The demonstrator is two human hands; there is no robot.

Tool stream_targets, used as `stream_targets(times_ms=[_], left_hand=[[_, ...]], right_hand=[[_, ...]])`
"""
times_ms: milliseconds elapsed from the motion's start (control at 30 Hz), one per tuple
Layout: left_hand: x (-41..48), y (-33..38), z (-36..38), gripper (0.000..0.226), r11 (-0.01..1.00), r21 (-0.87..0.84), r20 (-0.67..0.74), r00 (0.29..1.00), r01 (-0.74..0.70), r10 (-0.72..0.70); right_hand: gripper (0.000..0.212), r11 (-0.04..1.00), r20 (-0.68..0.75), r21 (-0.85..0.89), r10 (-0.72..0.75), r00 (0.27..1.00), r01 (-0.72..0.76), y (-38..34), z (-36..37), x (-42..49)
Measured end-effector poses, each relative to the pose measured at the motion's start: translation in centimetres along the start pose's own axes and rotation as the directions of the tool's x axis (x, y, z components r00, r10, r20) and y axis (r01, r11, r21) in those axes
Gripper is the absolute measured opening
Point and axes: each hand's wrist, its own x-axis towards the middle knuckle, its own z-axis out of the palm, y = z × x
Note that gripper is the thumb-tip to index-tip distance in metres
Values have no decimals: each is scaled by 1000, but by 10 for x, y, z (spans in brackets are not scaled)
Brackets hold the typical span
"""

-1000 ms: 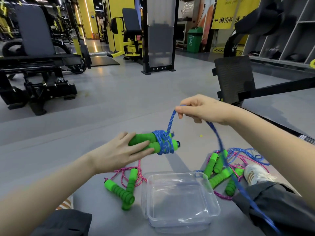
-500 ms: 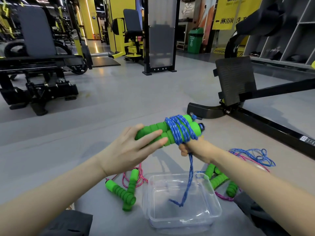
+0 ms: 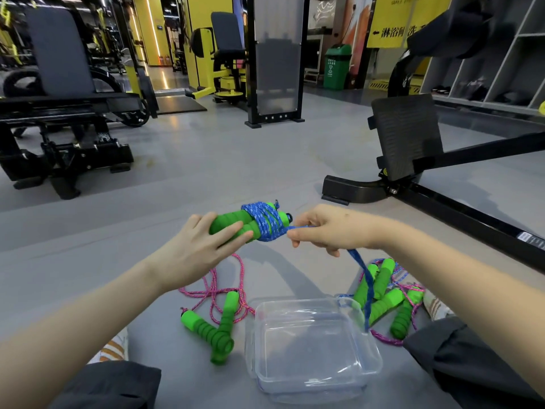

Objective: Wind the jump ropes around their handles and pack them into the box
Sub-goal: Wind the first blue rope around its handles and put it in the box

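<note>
Fingers (image 3: 300,236) of our right hand (image 3: 330,231) pinch the blue rope (image 3: 267,224) just off its coil. Fingers (image 3: 231,235) of our left hand (image 3: 194,252) clamp the butt ends of the paired green handles (image 3: 227,222), held in the air beyond the clear plastic box (image 3: 376,360). Risk, we judge: a slack pinch lets turns slip off the cap end, or the hanging tail (image 3: 365,290) snags the unwound ropes (image 3: 383,293) on the floor (image 3: 132,261); the handles' long axis runs left-right, caps toward the right hand.
</note>
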Motion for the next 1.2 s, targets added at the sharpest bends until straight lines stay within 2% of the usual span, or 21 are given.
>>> stream_targets(times_ms=[67,167,233,333,467,533,567,600,667,767,900,967,1033,1133,1200], left_hand=[[2,8,0,71,996,-19,25,996,-90,90],[0,17,-3,56,981,-46,31,981,-188,189],[1,22,-11,54,970,-43,-11,971,-240,240],[10,33,-29,48,959,-60,-118,956,-278,270],[25,39,-48,38,957,-132,-260,941,-257,217],[27,36,-48,42,963,-141,-292,939,-229,180],[27,35,-47,48,968,-146,-297,942,-205,155],[27,35,-45,55,973,-152,-299,946,-175,123],[28,37,-42,56,979,-176,-300,953,-99,42],[34,37,-39,40,973,-228,-321,945,-16,-60],[30,28,-23,53,979,-194,-245,964,59,-107],[23,19,-14,59,986,-140,-209,970,95,-124],[15,13,-10,59,995,-75,-183,979,73,-85],[8,10,-6,58,999,-14,-126,991,51,-53],[4,8,-5,56,997,-17,-96,992,80,-82]], right_hand=[[27,994,7,-98,-56,998,57,-10,-10,-2],[28,982,-43,-150,-124,991,117,-16,-25,2],[29,985,-97,-116,-138,986,126,-8,-32,10],[25,995,-138,35,-86,987,91,10,-36,17],[19,943,-125,327,-22,992,62,35,-17,20],[34,843,-90,536,9,996,41,44,-5,16],[48,804,-92,594,30,995,31,49,3,12],[52,770,-114,638,103,988,-7,52,13,8],[35,769,-135,637,179,975,-53,59,34,6],[37,731,-190,682,206,960,-22,58,60,14],[34,637,-232,771,287,929,-4,39,72,21],[36,639,-207,769,279,938,-20,33,77,18],[31,686,-163,724,276,947,-75,28,74,16],[26,872,-128,447,281,951,-197,23,62,12],[30,950,-110,219,253,961,-225,21,53,7]])
